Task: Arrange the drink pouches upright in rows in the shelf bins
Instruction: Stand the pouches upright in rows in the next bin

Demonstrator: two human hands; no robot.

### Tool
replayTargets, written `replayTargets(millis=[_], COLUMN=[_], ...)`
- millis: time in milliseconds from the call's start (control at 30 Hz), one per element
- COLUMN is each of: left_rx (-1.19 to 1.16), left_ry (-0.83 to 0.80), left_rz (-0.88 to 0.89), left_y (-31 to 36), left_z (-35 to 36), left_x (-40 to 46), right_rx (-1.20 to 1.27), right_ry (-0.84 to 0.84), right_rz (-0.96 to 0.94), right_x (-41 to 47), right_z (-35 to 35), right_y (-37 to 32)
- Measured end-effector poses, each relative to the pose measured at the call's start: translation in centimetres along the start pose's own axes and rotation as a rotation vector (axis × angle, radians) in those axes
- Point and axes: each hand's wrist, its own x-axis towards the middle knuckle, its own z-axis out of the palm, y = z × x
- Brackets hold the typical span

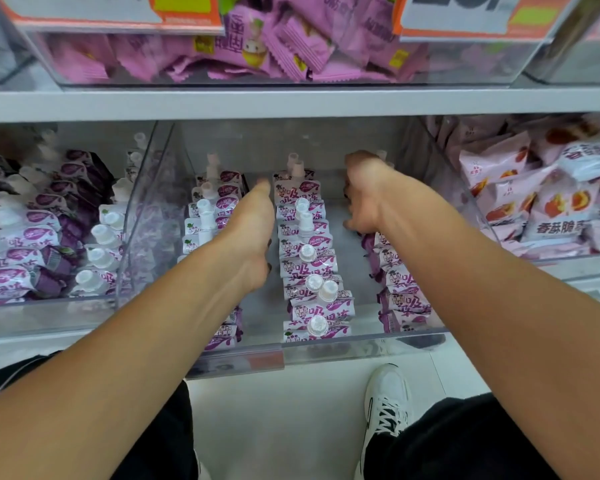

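Two hands deep in the bin (361, 348): left (253, 220) flat-fingered between pouch rows (305, 258), right (364, 195) loosely curled, empty.

Both bare arms reach forward; left hand (253, 230) flat, fingers straight; right hand (364, 199) bent down, fingers curled.

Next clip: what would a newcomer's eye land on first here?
Two bare forearms reaching into the clear middle bin: the left hand lies flat between the left and middle rows of purple-and-white pouches, the right hand curls over the back of the right row. Above, a bin of pink sachets fills the upper shelf; peach-printed packs sit to the right.
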Motion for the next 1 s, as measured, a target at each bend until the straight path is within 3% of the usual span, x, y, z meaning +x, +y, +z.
replayTargets(millis=[133, 300, 433, 567, 700, 800, 933, 1000], left_rx=[-0.042, -0.149, -0.308, -0.295, -0.312, -0.361, -0.314, -0.241], left_ry=[-0.021, -0.117, -0.229, -0.214, -0.332, -0.359, -0.361, -0.285], left_rz=[-0.116, -0.281, -0.348, -0.338, -0.341, -0.371, -0.344, -0.327], left_y=[-0.7, -2.0, -2.9, -3.0, -3.2, -3.2, -3.3, -3.2], left_z=[-0.3, 0.2, -0.3, 0.1, -0.2, -0.2, -0.1, -0.1], left_x=[-1.5, -3.0, -2.3, -2.2, -1.9, -2.0, -2.0, -2.1], right_rx=[-0.119, -0.033, 0.052, 0.083, 0.106, 0.112, 0.066, -0.004], right_ry=[-0.071, -0.373, -0.543, -0.49, -0.573, -0.541, -0.684, -0.561], right_rz=[-0.067, 0.208, 0.23, 0.232, 0.253, 0.309, 0.323, 0.327], right_x=[-1.6, -4.3, -5.1, -5.7, -6.3, -6.6, -6.9, -7.1], right_z=[0.5, 0.0, 0.4, 0.2, -0.7, -1.0, -1.2, -1.7], right_y=[1.9, 5.2, 7.3, 7.0, 5.8, 6.0, 5.7, 5.2])
